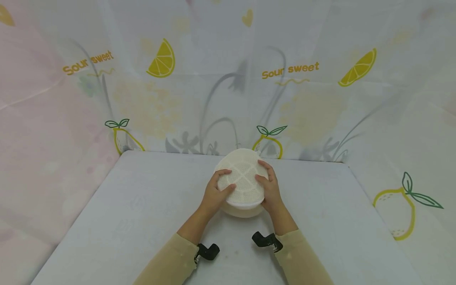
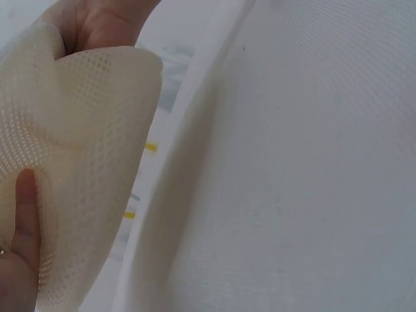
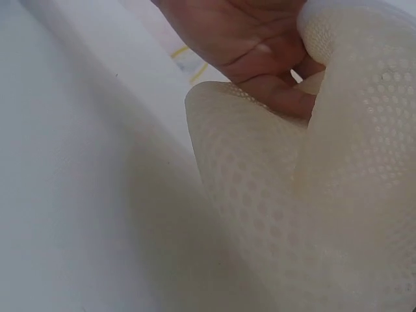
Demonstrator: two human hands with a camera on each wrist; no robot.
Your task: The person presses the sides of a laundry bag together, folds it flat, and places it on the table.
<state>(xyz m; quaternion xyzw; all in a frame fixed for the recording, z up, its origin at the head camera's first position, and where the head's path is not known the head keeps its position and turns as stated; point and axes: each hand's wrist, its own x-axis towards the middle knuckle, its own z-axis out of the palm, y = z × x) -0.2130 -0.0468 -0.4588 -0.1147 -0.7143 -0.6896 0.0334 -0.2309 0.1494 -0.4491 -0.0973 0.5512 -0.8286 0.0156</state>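
Both hands hold up a round, cream-white mesh laundry bag [image 1: 244,180] above the far middle of the table. My left hand [image 1: 215,194] grips its left side, the thumb and a finger lying over the mesh face. On the right edge, my right hand [image 1: 270,188] holds it the same way, thumb on the face and other fingers partly hidden behind. Close up in the left wrist view, the honeycomb mesh [image 2: 91,130] bulges and bends softly. Fingers press into a fold of the mesh [image 3: 260,175] in the right wrist view.
A white-covered table [image 1: 149,221] lies under the hands. Behind it hangs a pale cloth [image 1: 206,47] printed with lemons and lettering, which also runs along both sides. Black wrist cameras [image 1: 208,252] sit at the cuffs of the beige sleeves [image 1: 171,261].
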